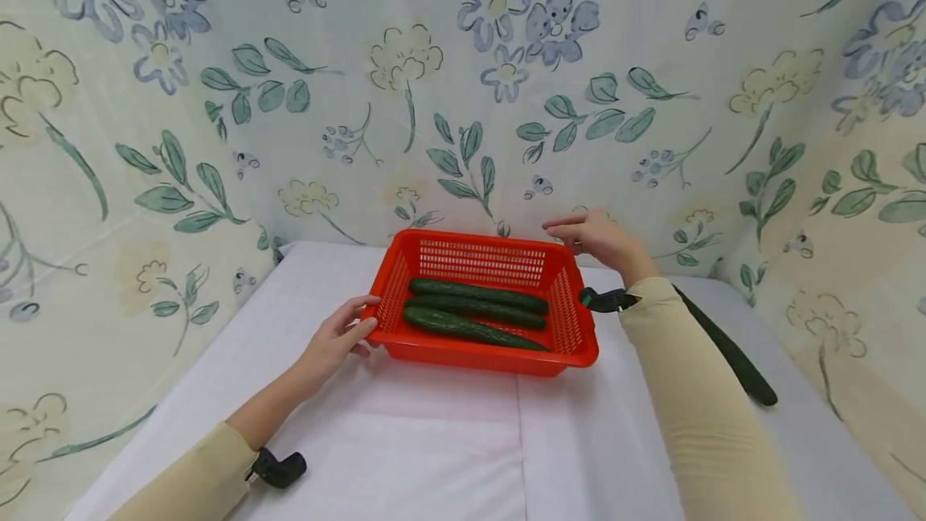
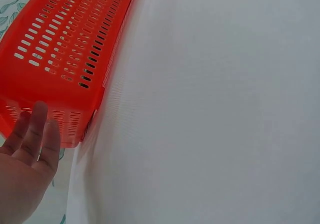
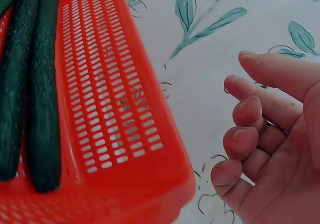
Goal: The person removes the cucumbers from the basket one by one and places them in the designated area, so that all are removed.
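Observation:
A red plastic basket (image 1: 470, 362) with slotted walls stands on the white-covered table. Lying lengthwise inside it are three dark green cucumbers (image 1: 470, 326), side by side. At the basket's left end is my left hand (image 1: 329, 352), its fingertips overlapping the rim in the head view. From the left wrist view, its fingers (image 2: 36, 131) look nearly straight against the end wall. My right hand (image 1: 596, 239) hovers beyond the basket's far right corner, apart from it. Loosely bent fingers (image 3: 246, 139) with nothing between them show in the right wrist view.
Another long dark green cucumber (image 1: 731, 356) lies on the table at the right, partly hidden behind my right forearm. Floral fabric (image 1: 463, 103) hangs behind the table and along both sides. White cloth (image 1: 405, 441) covers the tabletop, with a seam in front of the basket.

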Demonstrator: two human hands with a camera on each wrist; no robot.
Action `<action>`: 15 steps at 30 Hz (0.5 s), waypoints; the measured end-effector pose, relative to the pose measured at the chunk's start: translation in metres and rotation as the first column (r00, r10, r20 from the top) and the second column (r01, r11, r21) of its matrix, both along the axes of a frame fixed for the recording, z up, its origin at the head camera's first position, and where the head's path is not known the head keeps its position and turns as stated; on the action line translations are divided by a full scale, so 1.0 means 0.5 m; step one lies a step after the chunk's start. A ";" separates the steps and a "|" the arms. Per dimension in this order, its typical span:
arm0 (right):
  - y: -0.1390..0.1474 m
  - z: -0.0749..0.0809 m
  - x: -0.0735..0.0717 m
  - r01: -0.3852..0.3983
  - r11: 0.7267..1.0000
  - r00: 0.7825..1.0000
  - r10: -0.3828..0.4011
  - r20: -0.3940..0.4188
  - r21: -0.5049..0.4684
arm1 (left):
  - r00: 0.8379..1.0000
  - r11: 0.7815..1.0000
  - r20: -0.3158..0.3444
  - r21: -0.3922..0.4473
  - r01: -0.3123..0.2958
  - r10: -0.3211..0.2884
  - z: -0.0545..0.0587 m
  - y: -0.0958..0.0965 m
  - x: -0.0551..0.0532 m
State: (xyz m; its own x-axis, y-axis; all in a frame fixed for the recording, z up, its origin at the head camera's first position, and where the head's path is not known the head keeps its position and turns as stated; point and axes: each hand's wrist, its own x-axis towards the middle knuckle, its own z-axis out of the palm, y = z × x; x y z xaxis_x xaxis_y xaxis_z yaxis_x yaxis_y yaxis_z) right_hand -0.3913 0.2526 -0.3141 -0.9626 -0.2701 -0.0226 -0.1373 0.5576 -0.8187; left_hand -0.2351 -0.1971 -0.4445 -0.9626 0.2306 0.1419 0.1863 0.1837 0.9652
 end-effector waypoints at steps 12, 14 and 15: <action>-0.071 -0.030 -0.019 -0.041 0.991 0.983 0.063 0.173 -0.128 | 1.000 1.000 0.026 -0.013 -0.007 0.008 0.000 0.003 0.002; -0.080 -0.033 -0.022 -0.034 0.991 0.984 0.056 0.171 -0.128 | 1.000 1.000 0.027 -0.013 0.000 0.000 0.001 0.003 0.001; -0.084 -0.035 -0.024 -0.033 0.992 0.985 0.053 0.165 -0.122 | 1.000 1.000 0.023 -0.014 0.003 -0.003 0.001 0.003 0.001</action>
State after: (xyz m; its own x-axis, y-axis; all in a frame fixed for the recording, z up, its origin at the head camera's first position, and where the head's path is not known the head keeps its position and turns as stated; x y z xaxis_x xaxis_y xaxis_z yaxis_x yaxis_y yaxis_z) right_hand -0.4035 0.2108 -0.3318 -0.9353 -0.3217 -0.1475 -0.0147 0.4516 -0.8921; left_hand -0.2346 -0.1957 -0.4441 -0.9650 0.2352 0.1163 0.1644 0.1967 0.9666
